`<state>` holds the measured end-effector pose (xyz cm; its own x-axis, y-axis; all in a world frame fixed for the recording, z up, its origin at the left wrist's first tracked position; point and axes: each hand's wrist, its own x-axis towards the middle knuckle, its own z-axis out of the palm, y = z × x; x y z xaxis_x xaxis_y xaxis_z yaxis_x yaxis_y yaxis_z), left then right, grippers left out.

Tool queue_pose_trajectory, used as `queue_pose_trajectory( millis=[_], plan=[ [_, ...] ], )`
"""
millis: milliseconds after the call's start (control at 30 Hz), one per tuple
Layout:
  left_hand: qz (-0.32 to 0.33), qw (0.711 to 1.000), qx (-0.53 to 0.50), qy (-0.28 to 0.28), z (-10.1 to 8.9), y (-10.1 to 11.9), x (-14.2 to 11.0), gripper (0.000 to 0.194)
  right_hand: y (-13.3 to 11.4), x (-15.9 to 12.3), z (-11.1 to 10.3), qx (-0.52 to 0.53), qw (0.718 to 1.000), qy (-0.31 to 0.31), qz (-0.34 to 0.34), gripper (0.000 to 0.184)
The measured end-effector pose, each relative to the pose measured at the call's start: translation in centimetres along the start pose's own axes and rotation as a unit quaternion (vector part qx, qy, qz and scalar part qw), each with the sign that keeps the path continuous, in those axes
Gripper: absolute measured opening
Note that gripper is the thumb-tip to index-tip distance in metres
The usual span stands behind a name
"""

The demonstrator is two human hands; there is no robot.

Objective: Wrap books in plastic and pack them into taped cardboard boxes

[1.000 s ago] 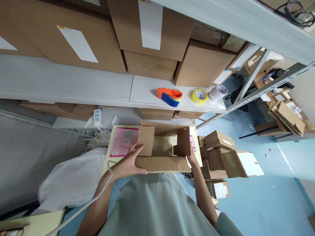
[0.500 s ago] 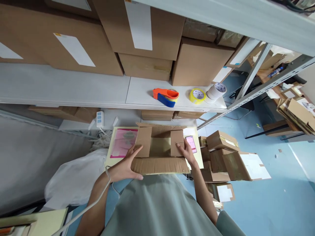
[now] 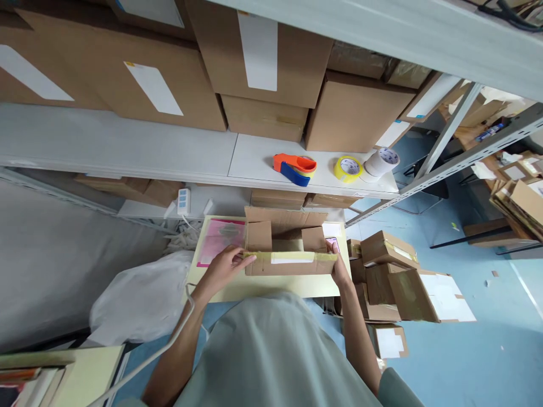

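A small brown cardboard box [image 3: 292, 267] is in front of me over a pale yellow tabletop [image 3: 271, 287]. Its top is open, and a strip of tape and a white label run along its near edge. At the box's left near corner, the thumb and fingers of my left hand [image 3: 225, 270] close on the edge of the near flap. My right hand [image 3: 338, 267] grips the right end, with its fingers partly hidden behind the cardboard. Both short side flaps lean inward, and the far flap stands up. Just beyond my right hand lies a phone [image 3: 333, 244], partly covered.
On the shelf ahead are an orange and blue tape dispenser [image 3: 294, 168], a yellow tape roll [image 3: 348, 168] and a white roll [image 3: 382, 163]. Large cartons [image 3: 360, 113] stand behind them. Stacked boxes [image 3: 388, 280] fill the floor at right; a white plastic bag [image 3: 139, 297] sits left.
The box has tipped, so its near side with tape and label now shows. My left hand has shifted from the left side flap to the near edge. The view has turned slightly left.
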<state>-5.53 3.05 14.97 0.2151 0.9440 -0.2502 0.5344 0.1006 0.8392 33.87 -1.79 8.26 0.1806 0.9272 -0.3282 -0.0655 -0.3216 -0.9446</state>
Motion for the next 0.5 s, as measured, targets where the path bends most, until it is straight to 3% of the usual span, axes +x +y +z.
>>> queue_pose_trajectory(
  millis=[133, 267, 367, 500],
  plan=[
    [-0.034, 0.995, 0.015, 0.092, 2.0, -1.6, 1.0, 0.058, 0.3, -0.1, 0.5, -0.033, 0.998, 0.044, 0.002, 0.083],
    [-0.031, 0.991, 0.015, 0.127, 2.7, -2.2, 1.5, 0.074, 0.1, -0.1, 1.4, -0.059, 0.997, 0.056, -0.012, 0.077],
    [0.041, 0.991, 0.021, 0.127, 2.3, -1.3, 2.0, 0.090, -0.3, -0.2, 1.9, -0.062, 0.996, 0.058, -0.027, 0.072],
    [0.123, 0.988, 0.055, 0.073, 2.4, 0.0, 2.6, 0.061, -0.4, -0.7, 1.9, -0.098, 0.991, 0.080, -0.048, 0.067]
  ],
)
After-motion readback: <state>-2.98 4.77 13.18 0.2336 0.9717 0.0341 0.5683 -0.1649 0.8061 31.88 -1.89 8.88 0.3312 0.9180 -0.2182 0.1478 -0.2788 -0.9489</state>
